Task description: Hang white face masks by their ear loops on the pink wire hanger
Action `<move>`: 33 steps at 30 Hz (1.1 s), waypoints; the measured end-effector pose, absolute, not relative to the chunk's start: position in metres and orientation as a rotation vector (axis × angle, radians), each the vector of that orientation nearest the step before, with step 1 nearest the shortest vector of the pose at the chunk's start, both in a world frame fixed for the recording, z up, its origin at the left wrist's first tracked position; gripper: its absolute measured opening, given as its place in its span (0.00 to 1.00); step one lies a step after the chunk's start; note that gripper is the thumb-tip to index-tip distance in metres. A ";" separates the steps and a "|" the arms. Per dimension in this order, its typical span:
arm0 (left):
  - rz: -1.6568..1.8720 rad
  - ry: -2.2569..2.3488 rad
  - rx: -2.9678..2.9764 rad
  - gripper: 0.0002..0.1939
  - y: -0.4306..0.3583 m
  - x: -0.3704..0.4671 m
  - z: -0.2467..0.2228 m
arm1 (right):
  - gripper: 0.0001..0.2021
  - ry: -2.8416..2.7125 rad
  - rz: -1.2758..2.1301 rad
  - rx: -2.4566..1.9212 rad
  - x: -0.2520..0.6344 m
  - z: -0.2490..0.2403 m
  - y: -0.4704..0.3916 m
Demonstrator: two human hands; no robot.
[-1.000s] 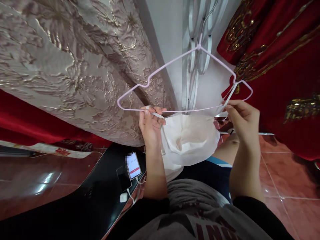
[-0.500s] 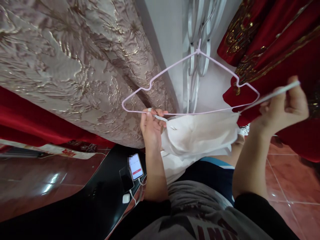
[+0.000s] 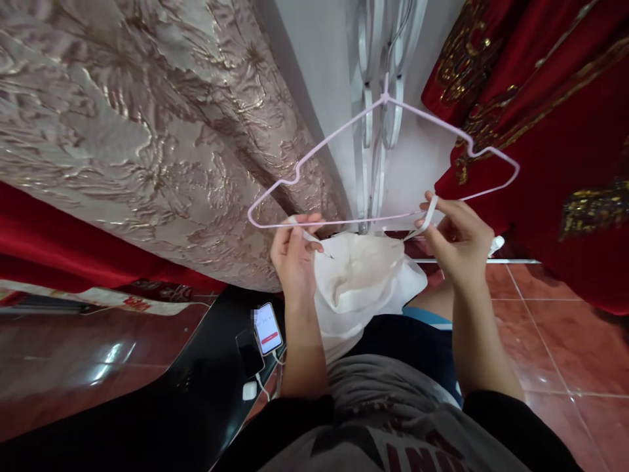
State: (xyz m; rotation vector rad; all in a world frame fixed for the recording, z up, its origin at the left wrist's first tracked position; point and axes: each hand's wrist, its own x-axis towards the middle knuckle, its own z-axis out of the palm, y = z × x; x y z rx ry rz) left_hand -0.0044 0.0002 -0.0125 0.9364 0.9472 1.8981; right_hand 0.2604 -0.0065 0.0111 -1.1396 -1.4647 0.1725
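Both hands in my feed. Left hand: thumb and fingers clamped on the left strap, right at the hanger's bottom bar; part of the strap goes round a finger. Right hand: has the right strap caught at thumb and index, tips spread, strap stretched between them. Can't tell if those fingers also touch the bar behind.

White garment hangs from both straps, between and below the hands, lower part over the lap. Pink hanger sits above both hands, bottom bar running behind the fingers, hook up top. Right end sticks out past the right hand.

Further out: white metal scrollwork beyond the hands, behind the hanger. Patterned curtain up and left of the left hand; red cloth with gold sequins up and right of the right hand. Black bench below left of the left hand: lit phone, dark phone, small white case, just beside each other. Red tile floor below the right hand.
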 end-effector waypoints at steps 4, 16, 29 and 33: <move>2.295 1.217 0.953 0.12 0.000 -0.035 -0.017 | 0.16 -1.387 0.150 -1.114 0.264 0.009 -0.008; 1.857 1.117 1.717 0.06 0.029 -0.067 0.050 | 0.15 -1.378 0.397 -1.074 0.263 -0.001 0.001; 1.877 0.847 0.758 0.11 0.043 -0.035 0.004 | 0.15 -1.387 0.398 -1.059 0.259 -0.009 -0.004; 1.925 0.819 0.772 0.23 0.026 -0.008 -0.017 | 0.20 -1.431 0.353 -1.068 0.257 -0.013 -0.004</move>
